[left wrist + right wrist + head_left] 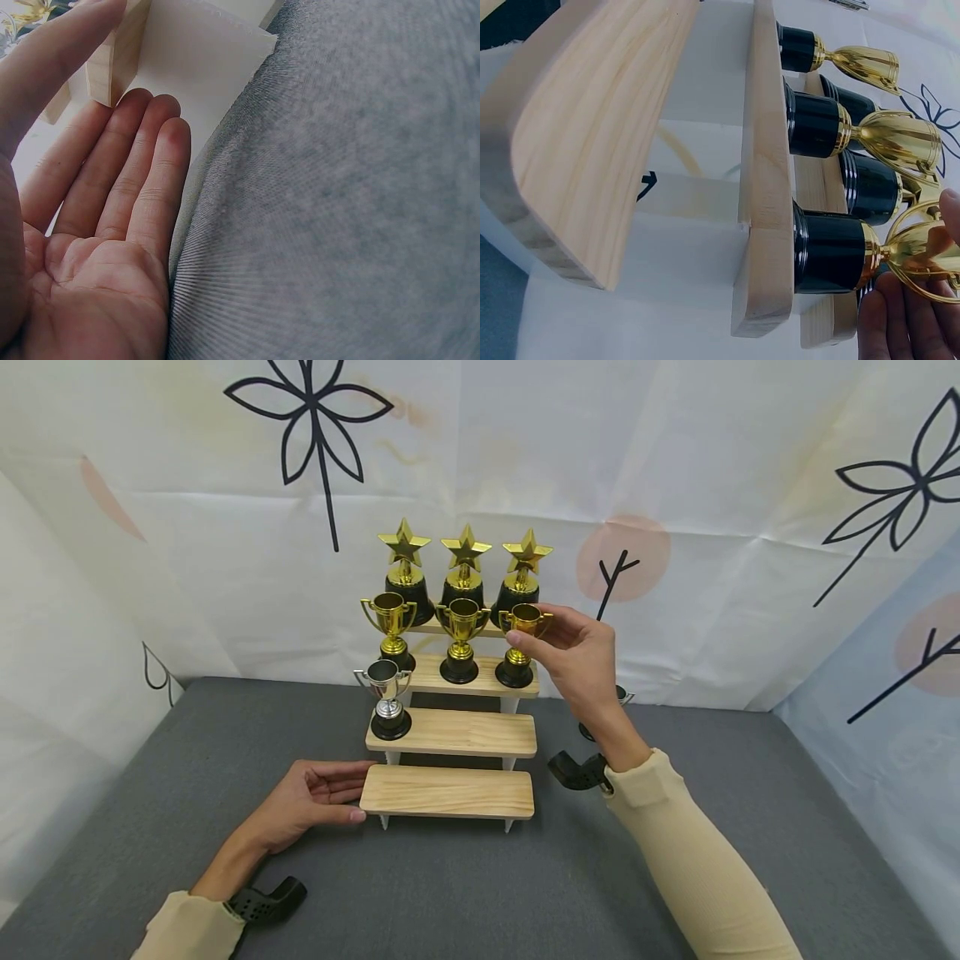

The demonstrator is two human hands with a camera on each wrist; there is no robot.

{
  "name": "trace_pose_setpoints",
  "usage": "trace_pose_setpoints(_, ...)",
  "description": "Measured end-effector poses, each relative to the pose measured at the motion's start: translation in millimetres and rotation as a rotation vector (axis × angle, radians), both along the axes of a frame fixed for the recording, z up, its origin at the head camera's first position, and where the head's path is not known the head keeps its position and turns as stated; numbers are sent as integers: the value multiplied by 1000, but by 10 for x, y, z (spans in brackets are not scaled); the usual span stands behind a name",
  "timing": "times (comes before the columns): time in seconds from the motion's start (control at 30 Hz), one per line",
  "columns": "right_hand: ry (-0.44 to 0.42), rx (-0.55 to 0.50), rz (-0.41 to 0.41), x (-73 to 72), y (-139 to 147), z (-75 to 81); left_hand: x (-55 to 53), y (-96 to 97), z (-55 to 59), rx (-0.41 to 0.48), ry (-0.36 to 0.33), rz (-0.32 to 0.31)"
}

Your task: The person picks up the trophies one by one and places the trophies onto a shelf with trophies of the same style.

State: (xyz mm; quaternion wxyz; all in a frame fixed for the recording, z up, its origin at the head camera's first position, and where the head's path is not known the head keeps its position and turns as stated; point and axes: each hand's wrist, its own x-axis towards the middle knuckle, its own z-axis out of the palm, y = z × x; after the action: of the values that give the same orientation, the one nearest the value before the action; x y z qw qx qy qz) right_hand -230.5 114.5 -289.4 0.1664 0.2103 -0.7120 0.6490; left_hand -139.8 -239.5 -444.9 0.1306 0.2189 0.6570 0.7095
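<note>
A stepped wooden stand (450, 792) holds trophies on its tiers. My right hand (581, 652) grips the bowl of the rightmost gold cup trophy (516, 667), thumb in front and fingers behind. In the right wrist view, that gold cup's black base (832, 251) meets the shelf. My left hand (318, 802) touches the left end of the lowest step, its fingers fairly straight in the left wrist view. Two more gold cups (460, 652) stand along the same tier. One silver cup trophy (389, 710) stands at the left of the tier below.
Gold star trophies (465, 560) line the top tier. Another trophy (587, 732) stands on the grey cloth (300, 718) to the right of the stand, mostly hidden by my right forearm. A white printed backdrop (495, 460) hangs close behind the stand.
</note>
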Motion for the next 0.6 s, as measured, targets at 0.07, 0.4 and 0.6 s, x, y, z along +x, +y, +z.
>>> trace_pose_setpoints(0.07, 2, -7, 2, 8, 10, 0, 1, 1, 4, -3, 0, 1)
trace_pose_setpoints(0.4, -1, -20, -11, 45, 81, -24, 3, -1, 5, -31, -4, 16)
trace_pose_setpoints(0.6, 9, -15, -26, 86, 130, -57, 1, -1, 2, -34, -3, 18)
